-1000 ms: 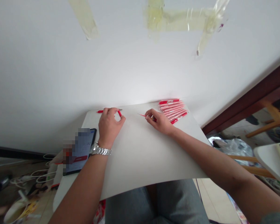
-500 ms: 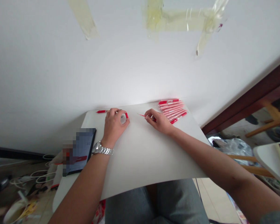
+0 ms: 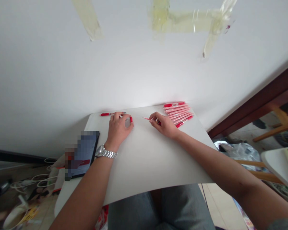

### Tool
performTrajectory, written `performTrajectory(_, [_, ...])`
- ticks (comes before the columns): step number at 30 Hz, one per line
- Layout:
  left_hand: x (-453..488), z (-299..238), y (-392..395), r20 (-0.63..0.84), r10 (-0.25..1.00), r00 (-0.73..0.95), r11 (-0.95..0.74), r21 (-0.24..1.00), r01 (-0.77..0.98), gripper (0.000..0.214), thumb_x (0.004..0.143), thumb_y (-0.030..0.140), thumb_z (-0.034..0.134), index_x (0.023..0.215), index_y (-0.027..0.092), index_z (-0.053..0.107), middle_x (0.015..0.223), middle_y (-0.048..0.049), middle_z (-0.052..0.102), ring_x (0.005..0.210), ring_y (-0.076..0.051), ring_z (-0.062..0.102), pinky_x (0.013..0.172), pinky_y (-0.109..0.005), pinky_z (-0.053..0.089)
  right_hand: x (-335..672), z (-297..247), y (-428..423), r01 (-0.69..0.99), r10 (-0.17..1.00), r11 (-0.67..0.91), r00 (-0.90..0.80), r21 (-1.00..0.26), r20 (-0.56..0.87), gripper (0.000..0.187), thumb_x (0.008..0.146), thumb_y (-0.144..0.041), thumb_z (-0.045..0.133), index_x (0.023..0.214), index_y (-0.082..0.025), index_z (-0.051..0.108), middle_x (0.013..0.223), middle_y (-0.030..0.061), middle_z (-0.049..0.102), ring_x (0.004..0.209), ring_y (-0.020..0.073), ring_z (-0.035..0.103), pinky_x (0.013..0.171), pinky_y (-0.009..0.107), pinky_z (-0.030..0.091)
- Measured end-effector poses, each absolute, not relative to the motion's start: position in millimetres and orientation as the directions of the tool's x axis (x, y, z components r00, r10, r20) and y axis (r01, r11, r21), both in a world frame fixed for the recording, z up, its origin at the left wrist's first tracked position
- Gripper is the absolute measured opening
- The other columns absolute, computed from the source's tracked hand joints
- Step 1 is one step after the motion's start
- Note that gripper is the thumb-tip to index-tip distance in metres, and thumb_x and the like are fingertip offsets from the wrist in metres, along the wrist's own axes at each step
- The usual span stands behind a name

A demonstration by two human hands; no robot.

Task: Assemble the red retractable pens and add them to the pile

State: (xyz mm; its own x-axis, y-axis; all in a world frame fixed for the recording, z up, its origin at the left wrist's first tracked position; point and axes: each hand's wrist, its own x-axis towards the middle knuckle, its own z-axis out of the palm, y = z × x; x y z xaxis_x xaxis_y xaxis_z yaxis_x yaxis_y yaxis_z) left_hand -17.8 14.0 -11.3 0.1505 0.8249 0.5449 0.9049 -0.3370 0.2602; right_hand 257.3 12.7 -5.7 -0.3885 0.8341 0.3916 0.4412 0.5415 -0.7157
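Note:
My left hand (image 3: 118, 128) is over the left part of the white table (image 3: 144, 159), thumb and index finger pinching a short red pen grip (image 3: 131, 119). Just behind its fingers lies a red pen (image 3: 105, 114), partly covered by them. To the right, my right hand (image 3: 162, 124) is closed on a slim red pen part with a thin pointed end (image 3: 146, 118), which points left toward the grip. The two held parts are apart. Beside my right hand lies a row of several red and pink pens (image 3: 179, 111).
A tablet (image 3: 84, 159), partly pixelated, lies at the table's left edge. The white wall (image 3: 134, 64) with tape strips rises behind the table. Cables (image 3: 40, 180) and a bin (image 3: 16, 217) are at lower left. A wooden chair frame (image 3: 252, 167) stands at right.
Both hands keep their holds and hardly move. The left fingers have shifted slightly, so more of the pen behind them shows.

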Motion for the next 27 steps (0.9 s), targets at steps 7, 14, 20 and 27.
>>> performTrajectory(7, [-18.2, -10.5, 14.4, 0.537, 0.829, 0.156, -0.341, 0.264, 0.902, 0.027, 0.091, 0.031, 0.072, 0.116, 0.022, 0.078, 0.124, -0.015, 0.059, 0.124, -0.037, 0.059, 0.114, -0.055, 0.047, 256.8, -5.3, 12.4, 0.435, 0.833, 0.543, -0.39, -0.719, 0.393, 0.024, 0.104, -0.043, 0.058, 0.116, -0.023, 0.064, 0.099, 0.0035, 0.074, 0.069, 0.0135, 0.056, 0.068, 0.027, 0.044])
performTrajectory(14, [-18.1, -9.8, 13.3, 0.541, 0.827, 0.155, -0.35, 0.279, 0.894, 0.032, 0.09, 0.032, 0.075, 0.12, 0.023, 0.077, 0.125, -0.0144, 0.058, 0.125, -0.036, 0.059, 0.115, -0.055, 0.047, 257.1, -5.9, 13.1, 0.435, 0.835, 0.538, -0.395, -0.722, 0.384, 0.025, 0.104, -0.044, 0.058, 0.116, -0.023, 0.064, 0.099, 0.0033, 0.073, 0.069, 0.0133, 0.056, 0.068, 0.026, 0.043])
performTrajectory(20, [-12.4, 0.7, 9.0, 0.584, 0.8, 0.137, -0.415, 0.374, 0.829, 0.03, 0.095, 0.033, 0.071, 0.122, 0.023, 0.075, 0.12, -0.0114, 0.061, 0.118, -0.031, 0.062, 0.113, -0.051, 0.049, 256.6, -4.5, 12.0, 0.443, 0.841, 0.527, -0.391, -0.725, 0.373, 0.025, 0.103, -0.043, 0.058, 0.116, -0.023, 0.064, 0.099, 0.0032, 0.073, 0.069, 0.0136, 0.056, 0.069, 0.027, 0.044])
performTrajectory(27, [2.0, 4.9, 0.5, 0.522, 0.839, 0.15, -0.511, 0.664, 0.546, 0.024, 0.1, 0.038, 0.068, 0.119, 0.024, 0.074, 0.107, -0.0059, 0.072, 0.092, -0.021, 0.066, 0.086, -0.036, 0.054, 256.2, -2.6, 10.1, 0.433, 0.836, 0.535, -0.397, -0.726, 0.379, 0.024, 0.103, -0.042, 0.058, 0.116, -0.023, 0.064, 0.099, 0.0033, 0.073, 0.072, 0.0143, 0.059, 0.07, 0.027, 0.045])
